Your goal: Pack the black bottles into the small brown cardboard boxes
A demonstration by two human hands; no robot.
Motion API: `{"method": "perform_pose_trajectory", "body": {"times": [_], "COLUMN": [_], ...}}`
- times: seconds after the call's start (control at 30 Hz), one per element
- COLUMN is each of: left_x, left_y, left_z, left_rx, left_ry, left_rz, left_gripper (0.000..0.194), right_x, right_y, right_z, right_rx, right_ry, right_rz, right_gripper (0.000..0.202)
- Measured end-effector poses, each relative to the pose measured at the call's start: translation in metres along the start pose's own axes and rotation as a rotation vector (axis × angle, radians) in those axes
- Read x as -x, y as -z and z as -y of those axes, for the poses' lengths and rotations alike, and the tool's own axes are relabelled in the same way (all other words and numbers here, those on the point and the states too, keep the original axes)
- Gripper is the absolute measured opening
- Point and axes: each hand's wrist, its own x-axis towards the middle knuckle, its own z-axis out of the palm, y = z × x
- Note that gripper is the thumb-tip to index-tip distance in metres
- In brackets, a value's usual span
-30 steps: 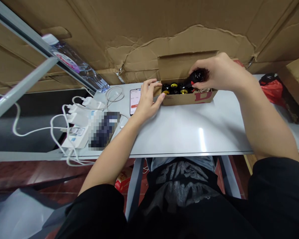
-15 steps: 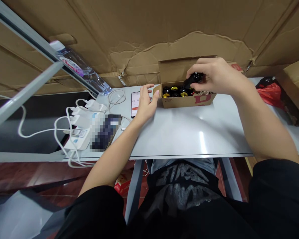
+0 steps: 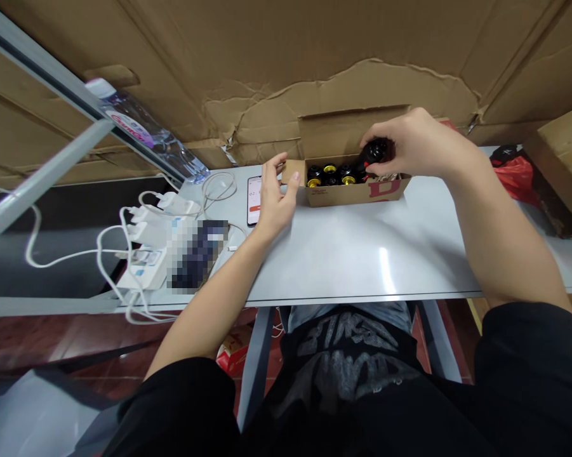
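A black object (image 3: 377, 151) is gripped in the right hand (image 3: 415, 143) above an open cardboard box (image 3: 338, 195).
The object is closed upon by the right thumb and fingers, over the right part of the box, where several black-and-gold pieces (image 3: 346, 175) are packed. The left hand (image 3: 277, 200) is held loosely open, thumb and fingers apart, at the box's left flap (image 3: 294, 169); whether the flap is touched cannot be told. The box is set on a pale tabletop (image 3: 333, 254). A lit phone (image 3: 254, 202) is partly covered by the left hand; farther left, a white power strip (image 3: 147, 270) is crowded with plugs, and a water bottle (image 3: 152, 133) is leaned near the frame. At the far right, a red bag (image 3: 514, 178) is seen.
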Motion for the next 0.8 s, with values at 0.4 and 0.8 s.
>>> {"method": "perform_pose_trajectory", "body": {"times": [0.4, 0.8], "left_x": [-0.001, -0.001], "left_y": [0.003, 0.001], "left_z": [-0.010, -0.017], "left_rx": [0.005, 0.013], "left_ry": [-0.132, -0.082], "left_rz": [0.035, 0.064], "left_gripper": [0.086, 0.094], "right_x": [-0.003, -0.002], "right_y": [-0.004, 0.001], "right_z": [-0.011, -0.018], "right_rx": [-0.035, -0.030], "right_ry": [0.013, -0.007], "right_rz": [0.027, 0.049], "right_gripper": [0.038, 0.030]}}
